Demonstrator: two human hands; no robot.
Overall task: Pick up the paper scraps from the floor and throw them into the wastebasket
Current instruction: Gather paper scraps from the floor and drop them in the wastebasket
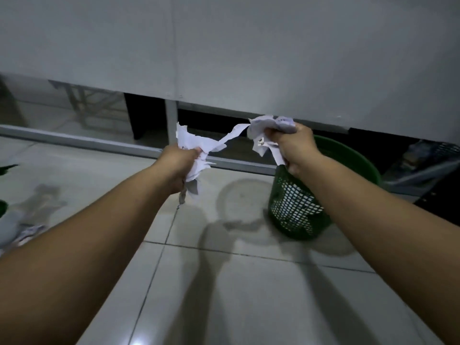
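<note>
Both fists clutch paper scraps: the right hand (295,148) raised over the green wastebasket (348,155), apparently to drop its wad (271,125), the left hand (178,165) gripping another bunch (196,148) alongside, above the floor (224,282)

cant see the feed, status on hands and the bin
Left hand and right hand each grip paper scraps. Right hand at green wastebasket rim. More scraps on the floor far left. Path clear.
</note>
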